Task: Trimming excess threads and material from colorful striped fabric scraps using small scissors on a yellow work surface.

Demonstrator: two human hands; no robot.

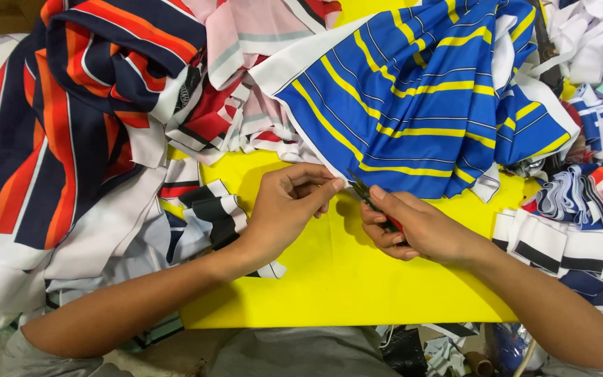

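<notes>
Looking down through the head view, I note these points:
Left hand: my left hand (289, 204) pinches the white edge of the blue fabric with yellow stripes (420, 98), fingers curled closed on that hem.
Right hand: my right hand (407, 227) is wrapped around small thread snips (370, 200) with a red grip; the dark blades point up toward the pinched hem, just beside the left fingertips.
Blue fabric: it lies spread over the upper middle of the yellow tabletop (336, 279), its lower corner reaching down to my hands.
Left side: a navy, orange and white striped cloth (50, 139) is heaped there, partly over the tabletop edge.
Top: pink and red striped pieces (246, 84) are bunched between the two big cloths.
Right side: folded black-and-white striped collar strips (560, 244) are stacked near my right wrist.
Blade gap: I cannot tell whether the snips are open.
</notes>
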